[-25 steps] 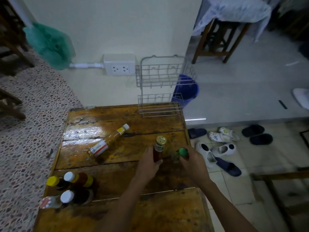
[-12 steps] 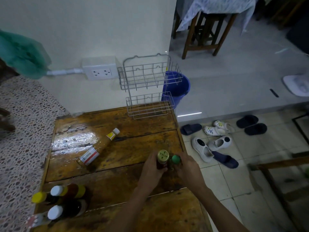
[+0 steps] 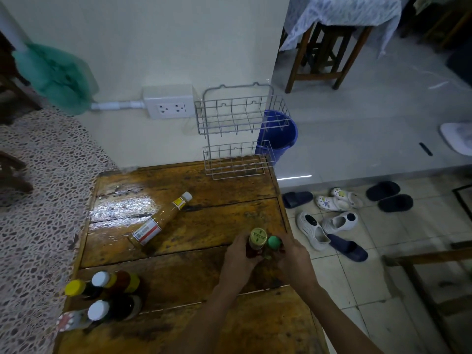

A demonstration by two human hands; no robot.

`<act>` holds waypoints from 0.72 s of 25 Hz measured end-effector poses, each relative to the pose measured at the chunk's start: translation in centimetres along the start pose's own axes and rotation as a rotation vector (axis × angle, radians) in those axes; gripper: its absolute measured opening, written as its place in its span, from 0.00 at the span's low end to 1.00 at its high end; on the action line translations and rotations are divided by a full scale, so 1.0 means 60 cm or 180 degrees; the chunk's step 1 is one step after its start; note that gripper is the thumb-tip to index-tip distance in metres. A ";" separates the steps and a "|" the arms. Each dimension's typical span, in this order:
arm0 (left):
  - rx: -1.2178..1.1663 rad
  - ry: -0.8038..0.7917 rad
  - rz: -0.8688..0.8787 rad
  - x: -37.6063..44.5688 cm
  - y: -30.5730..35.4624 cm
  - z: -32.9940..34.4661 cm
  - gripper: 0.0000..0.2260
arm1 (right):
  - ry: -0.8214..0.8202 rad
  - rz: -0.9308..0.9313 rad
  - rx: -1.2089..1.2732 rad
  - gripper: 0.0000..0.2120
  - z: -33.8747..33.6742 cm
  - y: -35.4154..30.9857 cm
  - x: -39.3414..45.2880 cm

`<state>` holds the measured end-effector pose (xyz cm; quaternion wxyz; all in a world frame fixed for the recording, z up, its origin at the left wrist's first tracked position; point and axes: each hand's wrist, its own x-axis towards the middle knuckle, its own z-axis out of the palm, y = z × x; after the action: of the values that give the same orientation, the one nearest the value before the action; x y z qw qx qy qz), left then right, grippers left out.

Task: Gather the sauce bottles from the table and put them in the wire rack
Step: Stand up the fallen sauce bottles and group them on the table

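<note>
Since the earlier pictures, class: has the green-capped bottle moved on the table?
Yes. The green-capped bottle has slid left, away from the table edge, until it touches the gold-capped bottle.

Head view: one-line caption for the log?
Both hands, left and right, grip two bottles; rack empty.

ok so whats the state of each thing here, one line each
gold-cap bottle: upright, held by left hand
green-cap bottle: upright, held by right hand
orange bottle: lying on its side, capped
bottle group: standing at the table's near left, capped
wire rack: both tiers empty
table: glossy sheen at far left
</note>
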<state>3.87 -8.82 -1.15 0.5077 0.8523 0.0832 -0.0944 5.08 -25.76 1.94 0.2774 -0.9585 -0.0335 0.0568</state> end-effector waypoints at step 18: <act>-0.0183 0.1468 -0.0435 -0.185 -0.108 -0.143 0.24 | -0.0759 -0.0959 0.0333 0.22 0.140 -0.197 -0.025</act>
<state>-7.77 1.29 0.07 0.4918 0.8289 0.2571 0.0710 2.15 -11.47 1.35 0.3263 -0.9134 -0.2062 0.1294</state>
